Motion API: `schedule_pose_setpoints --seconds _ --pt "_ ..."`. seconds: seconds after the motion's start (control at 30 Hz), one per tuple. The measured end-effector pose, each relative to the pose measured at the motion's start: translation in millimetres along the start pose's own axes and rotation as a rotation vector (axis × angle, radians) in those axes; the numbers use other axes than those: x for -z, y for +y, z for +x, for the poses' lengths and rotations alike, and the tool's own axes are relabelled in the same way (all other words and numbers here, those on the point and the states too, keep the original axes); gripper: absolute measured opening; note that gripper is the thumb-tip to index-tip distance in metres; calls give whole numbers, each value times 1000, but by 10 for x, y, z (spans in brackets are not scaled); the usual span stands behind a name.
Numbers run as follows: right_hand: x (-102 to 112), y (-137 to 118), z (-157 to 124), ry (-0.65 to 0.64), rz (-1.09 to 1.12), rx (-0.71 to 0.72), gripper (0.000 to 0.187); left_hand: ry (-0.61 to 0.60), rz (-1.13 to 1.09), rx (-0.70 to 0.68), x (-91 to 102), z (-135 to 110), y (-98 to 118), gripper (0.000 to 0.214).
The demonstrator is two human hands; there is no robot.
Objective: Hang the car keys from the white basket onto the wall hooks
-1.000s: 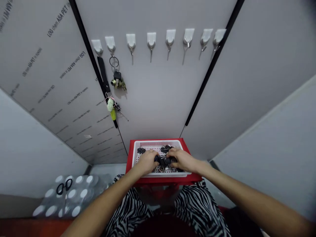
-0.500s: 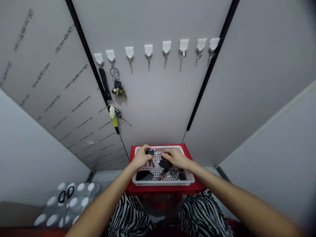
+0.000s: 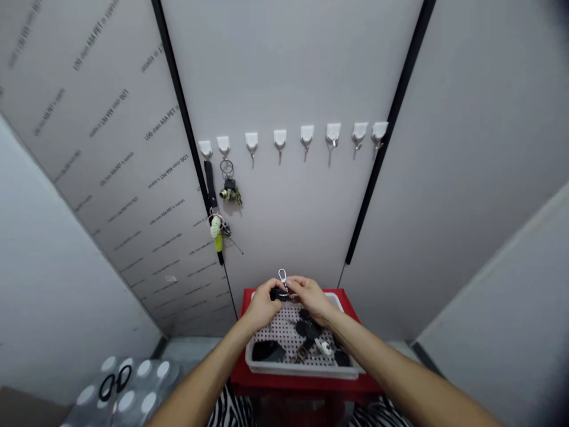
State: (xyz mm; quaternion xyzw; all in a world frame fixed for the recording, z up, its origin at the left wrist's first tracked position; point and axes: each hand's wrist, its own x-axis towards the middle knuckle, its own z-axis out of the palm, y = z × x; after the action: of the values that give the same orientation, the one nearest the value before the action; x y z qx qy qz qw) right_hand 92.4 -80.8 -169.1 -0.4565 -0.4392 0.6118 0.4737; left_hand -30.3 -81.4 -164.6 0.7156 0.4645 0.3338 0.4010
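Note:
Above the far edge of a white perforated basket (image 3: pixel 302 370), my left hand (image 3: pixel 263 307) is closed on a keychain with a black body. Its silver snap clip (image 3: pixel 282 274) points up toward the wall. The fingers of my right hand (image 3: pixel 312 301) pinch the same keychain beside the clip's base, partly hiding it. Below my hands, several dark key sets (image 3: pixel 309 326) lie in the basket. A black flat item (image 3: pixel 268 351) rests at its near left, and a whitish metallic item (image 3: pixel 324 349) at the near right.
The basket stands on a red stool (image 3: pixel 262 384) against a pale wall with a row of white hooks (image 3: pixel 280 139). A black-strapped keychain (image 3: pixel 210 184) and a brass key bunch (image 3: pixel 230 191) hang at the left. Capped bottles (image 3: pixel 127 401) and black-handled scissors (image 3: pixel 115 382) are at lower left.
My left hand has lifted the keychain from the basket's far side, and its clip now stands up. My right hand has moved from the basket's contents to the keychain. The view has tilted upward.

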Motion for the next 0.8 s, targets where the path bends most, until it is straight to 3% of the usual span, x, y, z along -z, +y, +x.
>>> schedule_pose_setpoints --seconds 0.2,0.53,0.67,0.8 --pt "-141 -404 193 142 -65 147 19 143 151 -125 197 137 231 30" --pt "-600 -1632 722 194 -47 567 14 454 190 -268 854 667 943 28" --pt "-723 -1939 895 279 -96 643 16 547 298 -277 1040 812 1233 32" --pt "-787 -2095 1056 417 -242 624 19 592 390 -235 1125 901 1366 34"
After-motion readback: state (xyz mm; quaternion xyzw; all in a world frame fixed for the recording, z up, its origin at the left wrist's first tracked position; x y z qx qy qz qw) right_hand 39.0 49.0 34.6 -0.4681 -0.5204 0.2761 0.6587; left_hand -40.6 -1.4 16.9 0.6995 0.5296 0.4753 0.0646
